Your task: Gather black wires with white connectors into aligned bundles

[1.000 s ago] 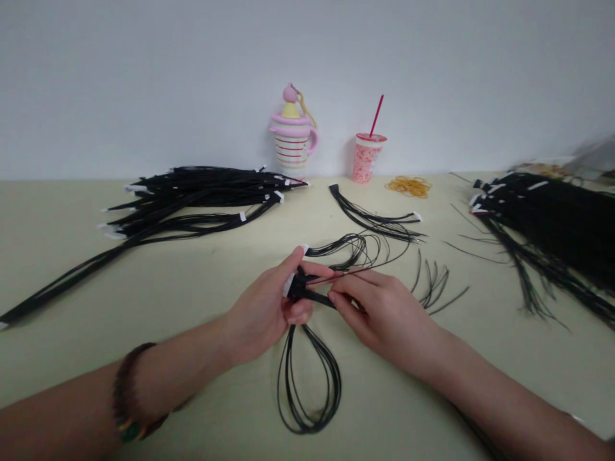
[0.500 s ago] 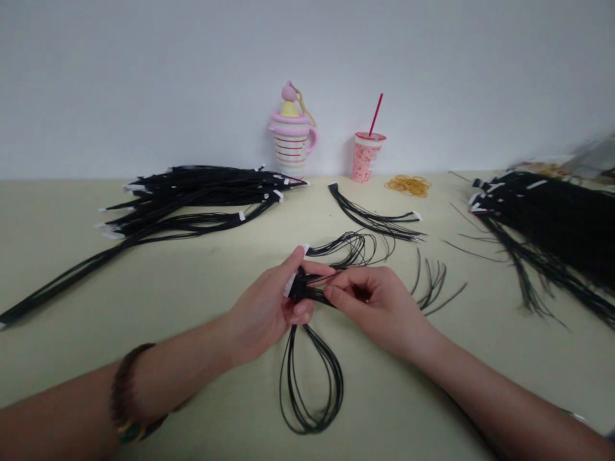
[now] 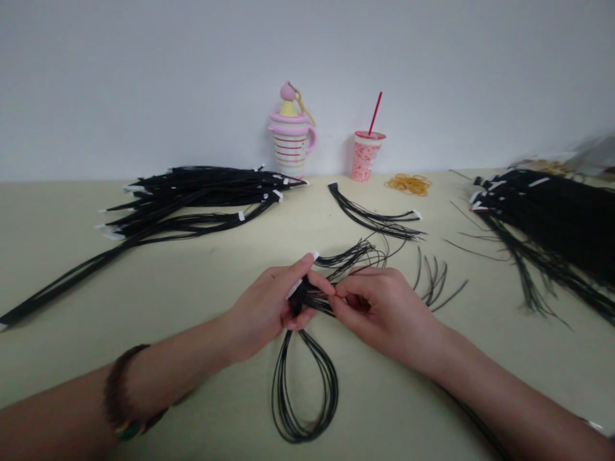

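black wires (image 3: pixel 307 298) sit in a tight bunch above the middle of the table (image 3: pixel 144 288). far left lies a big pile (image 3: pixel 192 192) of wires. the left hand (image 3: pixel 259 314), with beads (image 3: pixel 120 390) on its wrist, grips the bunch hard. a wire loop (image 3: pixel 276 390) lies under it. behind are a striped mug (image 3: pixel 291 150), a pink cup (image 3: pixel 364 157) and rubber bands (image 3: pixel 408 184). the right hand (image 3: pixel 384 314) pinches the bunch too. far right is another pile (image 3: pixel 542 224).

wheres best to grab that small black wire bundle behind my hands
Probably pinch the black wire bundle at its narrow left end, coming from above: the wires lie close together there, while toward the right they spread into looser strands that could snag.
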